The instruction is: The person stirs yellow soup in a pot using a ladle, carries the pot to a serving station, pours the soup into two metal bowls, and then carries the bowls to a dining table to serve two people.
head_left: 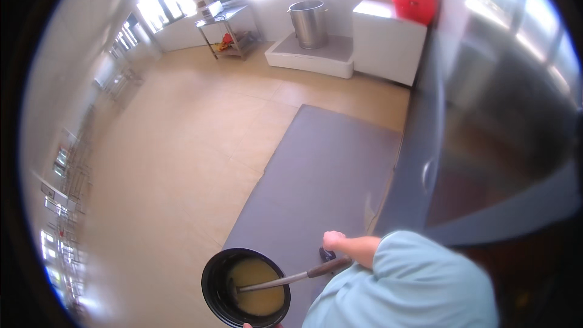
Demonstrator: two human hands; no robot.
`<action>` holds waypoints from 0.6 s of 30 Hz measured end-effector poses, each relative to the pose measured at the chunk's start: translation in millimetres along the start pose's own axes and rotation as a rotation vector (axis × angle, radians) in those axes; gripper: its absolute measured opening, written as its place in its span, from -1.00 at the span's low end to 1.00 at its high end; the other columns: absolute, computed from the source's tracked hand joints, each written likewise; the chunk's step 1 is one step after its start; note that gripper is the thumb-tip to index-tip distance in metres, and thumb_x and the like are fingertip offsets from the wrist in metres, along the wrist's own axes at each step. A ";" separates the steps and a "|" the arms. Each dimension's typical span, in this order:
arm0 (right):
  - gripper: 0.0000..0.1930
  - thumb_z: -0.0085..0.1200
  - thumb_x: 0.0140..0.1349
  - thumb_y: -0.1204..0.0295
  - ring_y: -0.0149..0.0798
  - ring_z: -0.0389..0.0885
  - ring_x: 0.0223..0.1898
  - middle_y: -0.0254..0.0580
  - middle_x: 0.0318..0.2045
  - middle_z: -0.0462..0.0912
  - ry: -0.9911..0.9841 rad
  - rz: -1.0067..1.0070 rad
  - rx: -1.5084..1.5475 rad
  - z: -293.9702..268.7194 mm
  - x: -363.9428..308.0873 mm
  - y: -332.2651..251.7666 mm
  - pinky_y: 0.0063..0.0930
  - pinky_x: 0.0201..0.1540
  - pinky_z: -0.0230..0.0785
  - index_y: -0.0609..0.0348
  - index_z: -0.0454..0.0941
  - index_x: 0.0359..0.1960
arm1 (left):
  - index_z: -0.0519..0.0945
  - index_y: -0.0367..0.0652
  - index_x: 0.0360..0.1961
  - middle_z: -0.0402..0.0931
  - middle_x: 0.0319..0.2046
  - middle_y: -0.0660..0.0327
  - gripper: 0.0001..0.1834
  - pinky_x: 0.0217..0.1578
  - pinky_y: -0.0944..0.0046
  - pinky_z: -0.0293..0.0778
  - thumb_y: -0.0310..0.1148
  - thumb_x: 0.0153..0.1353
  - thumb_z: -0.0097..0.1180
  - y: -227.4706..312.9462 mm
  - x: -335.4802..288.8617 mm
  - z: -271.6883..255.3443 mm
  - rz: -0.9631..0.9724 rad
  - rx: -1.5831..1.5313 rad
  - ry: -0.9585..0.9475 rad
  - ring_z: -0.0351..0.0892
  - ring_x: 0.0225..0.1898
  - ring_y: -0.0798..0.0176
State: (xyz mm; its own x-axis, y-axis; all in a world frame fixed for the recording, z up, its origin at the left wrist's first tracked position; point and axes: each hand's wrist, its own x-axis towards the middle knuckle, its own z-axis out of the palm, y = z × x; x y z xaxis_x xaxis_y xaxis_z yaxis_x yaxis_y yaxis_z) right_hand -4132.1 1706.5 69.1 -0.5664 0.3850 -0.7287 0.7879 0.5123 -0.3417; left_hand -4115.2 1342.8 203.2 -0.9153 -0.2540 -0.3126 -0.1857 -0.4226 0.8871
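Observation:
At the lower edge, a round black pot (211, 279) holds a cloudy yellowish liquid (261, 301). Only fingertips of my left hand (248, 325) show, gripping the pot's near rim; the rest is out of view. A long-handled ladle (290, 279) stands in the pot, its bowl partly in the liquid against the left inner wall. Its brown grip slants up to the right and ends beside my light blue sleeve (425, 279). My right hand (333, 240) is out in front of the sleeve, apart from the ladle, curled into a fist with nothing showing in it.
Grey matting (328, 164) runs ahead over the tan floor (176, 140). A dark counter (419, 146) borders it on the right. Farther off are a tall metal stockpot (310, 24) on a low white-edged platform (310, 65), a white cabinet (388, 42) with a red container (414, 1), and a metal cart (228, 27).

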 end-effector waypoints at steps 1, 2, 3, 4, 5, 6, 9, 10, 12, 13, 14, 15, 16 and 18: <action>-0.71 0.08 0.14 0.35 -0.10 0.71 -0.22 -0.09 -0.32 0.73 -0.001 0.007 -0.008 -18.9 10.8 -2.2 -0.24 -0.21 0.55 0.10 0.65 -0.11 | 0.46 -0.25 0.05 0.50 -0.03 0.06 -0.49 -0.06 0.02 0.42 -0.06 0.24 -0.01 20.3 2.4 42.9 -0.221 -0.125 -0.001 0.51 -0.09 0.08; -0.75 0.06 0.15 0.36 -0.13 0.71 -0.23 -0.05 -0.29 0.72 -0.014 -0.039 0.099 -41.3 20.8 -9.1 -0.28 -0.20 0.56 0.13 0.64 -0.17 | 0.46 -0.25 0.05 0.50 -0.03 0.06 -0.49 -0.06 0.02 0.42 -0.06 0.24 -0.01 19.8 17.9 66.2 -0.226 -0.132 0.000 0.51 -0.09 0.08; -0.78 0.04 0.17 0.36 -0.16 0.71 -0.24 -0.01 -0.26 0.70 -0.024 -0.084 0.206 -62.1 29.8 -13.2 -0.32 -0.20 0.57 0.15 0.63 -0.23 | 0.48 -0.26 0.04 0.51 -0.03 0.08 -0.45 -0.03 0.02 0.41 0.00 0.26 -0.11 17.1 34.0 87.7 -0.259 -0.074 -0.032 0.50 -0.07 0.07; -0.78 0.04 0.17 0.36 -0.16 0.71 -0.24 -0.01 -0.26 0.70 -0.011 -0.076 0.211 -79.5 37.5 -13.1 -0.32 -0.20 0.57 0.15 0.63 -0.23 | 0.51 -0.26 0.02 0.52 -0.02 0.11 -0.40 0.00 0.01 0.39 0.06 0.27 -0.20 15.9 51.9 111.6 -0.293 -0.008 -0.080 0.50 -0.04 0.05; -0.78 0.04 0.17 0.35 -0.17 0.71 -0.29 -0.03 -0.30 0.70 -0.009 -0.081 0.294 -72.5 33.3 -6.0 -0.32 -0.22 0.57 0.16 0.62 -0.23 | 0.51 -0.26 0.02 0.52 -0.02 0.11 -0.40 0.00 0.01 0.39 0.06 0.27 -0.20 21.6 58.5 118.5 -0.306 0.008 -0.075 0.50 -0.04 0.05; -0.78 0.05 0.18 0.34 -0.18 0.71 -0.34 -0.05 -0.35 0.70 0.025 -0.096 0.374 -90.2 43.5 1.0 -0.32 -0.24 0.57 0.18 0.60 -0.23 | 0.50 -0.26 0.05 0.51 0.01 0.09 -0.39 0.03 0.00 0.37 0.06 0.27 -0.19 19.7 72.7 148.2 -0.331 -0.016 -0.123 0.48 -0.01 0.05; -0.75 0.05 0.14 0.35 -0.12 0.70 -0.37 -0.08 -0.39 0.70 0.155 0.015 0.398 -120.3 86.6 46.3 -0.26 -0.26 0.56 0.14 0.60 -0.17 | 0.46 -0.26 0.13 0.49 0.08 0.04 -0.36 0.13 -0.01 0.28 0.06 0.25 -0.18 -4.3 128.7 219.1 -0.391 -0.024 -0.184 0.43 0.09 0.04; -0.76 0.05 0.13 0.35 -0.13 0.71 -0.38 -0.08 -0.40 0.70 0.240 0.092 0.389 -124.6 100.6 70.0 -0.26 -0.27 0.56 0.14 0.62 -0.20 | 0.45 -0.24 0.16 0.49 0.09 0.03 -0.34 0.09 -0.06 0.35 0.10 0.26 -0.17 -12.4 146.3 248.3 -0.393 0.056 -0.295 0.43 0.12 -0.01; -0.75 0.07 0.13 0.35 -0.17 0.72 -0.41 -0.08 -0.41 0.71 0.240 0.276 0.400 -113.6 101.4 123.6 -0.27 -0.31 0.57 0.17 0.64 -0.20 | 0.35 -0.25 0.24 0.38 0.20 0.06 -0.25 0.14 0.00 0.37 0.13 0.22 -0.16 -12.6 148.5 302.7 -0.369 0.008 -0.589 0.38 0.20 0.06; -0.74 0.08 0.15 0.35 -0.20 0.72 -0.44 -0.09 -0.42 0.71 0.200 0.358 0.425 -137.1 109.7 142.1 -0.29 -0.34 0.59 0.19 0.64 -0.17 | 0.35 -0.25 0.24 0.41 0.18 0.07 -0.28 0.14 0.03 0.38 0.10 0.22 -0.13 -31.8 178.8 332.7 -0.390 -0.010 -0.628 0.42 0.17 0.07; -0.75 0.07 0.15 0.36 -0.20 0.72 -0.44 -0.08 -0.44 0.71 0.242 0.468 0.493 -140.0 103.0 161.7 -0.28 -0.34 0.59 0.20 0.65 -0.20 | 0.35 -0.25 0.23 0.42 0.17 0.06 -0.29 0.14 0.04 0.38 0.08 0.21 -0.11 -47.7 191.5 361.4 -0.401 -0.022 -0.672 0.43 0.16 0.07; -0.76 0.06 0.16 0.37 -0.20 0.72 -0.44 -0.07 -0.46 0.71 0.283 0.579 0.563 -138.5 94.0 175.9 -0.28 -0.33 0.59 0.22 0.67 -0.24 | 0.35 -0.26 0.23 0.43 0.16 0.06 -0.29 0.14 0.05 0.39 0.06 0.21 -0.09 -61.1 202.3 390.2 -0.413 -0.034 -0.716 0.45 0.15 0.07; -0.79 0.05 0.16 0.39 -0.20 0.72 -0.47 -0.07 -0.50 0.70 0.245 0.667 0.617 -137.2 81.8 191.4 -0.29 -0.35 0.59 0.23 0.68 -0.32 | 0.35 -0.27 0.23 0.43 0.17 0.07 -0.30 0.16 0.05 0.37 0.02 0.19 -0.06 -74.0 210.9 420.0 -0.442 -0.039 -0.826 0.43 0.17 0.07; -0.80 0.06 0.16 0.42 -0.21 0.71 -0.52 -0.08 -0.59 0.68 0.246 0.794 0.731 -132.4 60.8 213.0 -0.31 -0.38 0.59 0.24 0.68 -0.48 | 0.35 -0.27 0.23 0.42 0.18 0.08 -0.30 0.17 0.05 0.36 0.01 0.19 -0.06 -86.6 207.6 486.4 -0.512 -0.018 -0.918 0.42 0.18 0.08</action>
State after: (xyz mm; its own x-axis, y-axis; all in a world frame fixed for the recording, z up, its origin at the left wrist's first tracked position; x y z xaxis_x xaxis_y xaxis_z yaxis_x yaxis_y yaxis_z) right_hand -4030.7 1940.6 30.6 0.1950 0.5866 -0.7860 0.8553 -0.4939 -0.1564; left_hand -4463.0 1749.9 226.6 -0.6502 0.7122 -0.2645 -0.6282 -0.3083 0.7144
